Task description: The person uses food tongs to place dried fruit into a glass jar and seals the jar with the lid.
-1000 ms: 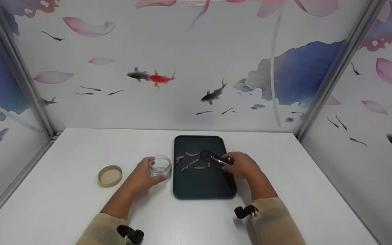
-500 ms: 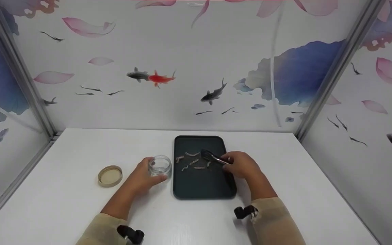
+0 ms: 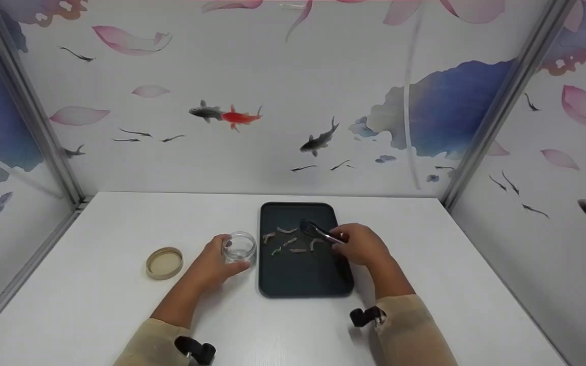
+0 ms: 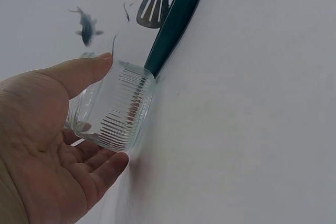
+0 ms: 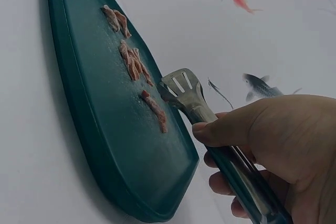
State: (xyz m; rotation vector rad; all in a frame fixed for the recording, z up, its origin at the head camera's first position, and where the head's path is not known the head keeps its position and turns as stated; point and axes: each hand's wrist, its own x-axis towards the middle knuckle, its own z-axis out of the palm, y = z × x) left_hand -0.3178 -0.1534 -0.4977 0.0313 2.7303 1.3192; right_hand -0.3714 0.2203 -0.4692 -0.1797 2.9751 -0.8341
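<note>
My left hand [image 3: 214, 264] holds a clear glass jar [image 3: 239, 247] upright on the table, just left of a dark green tray [image 3: 305, 279]. In the left wrist view, the thumb and fingers curl round the ribbed jar [image 4: 123, 111]. Over the tray's right side, my right hand [image 3: 361, 244] grips metal tongs [image 3: 329, 237] with slotted heads. Several thin brownish strips [image 3: 290, 242] lie scattered on the tray. One curved strip [image 3: 314, 244] lies near the tongs. In the right wrist view, the tongs' head [image 5: 182, 85] is beside the strips [image 5: 155, 111]; I cannot tell whether it touches one.
A round beige lid [image 3: 164, 263] lies on the white table [image 3: 272, 335], left of my left hand. Printed white panels [image 3: 272, 162] with metal corner posts [image 3: 506, 101] enclose the table at the back and sides.
My right hand and the tongs have shifted slightly upward. More of the curved strip below the tongs shows now. The left hand and the jar have not moved.
</note>
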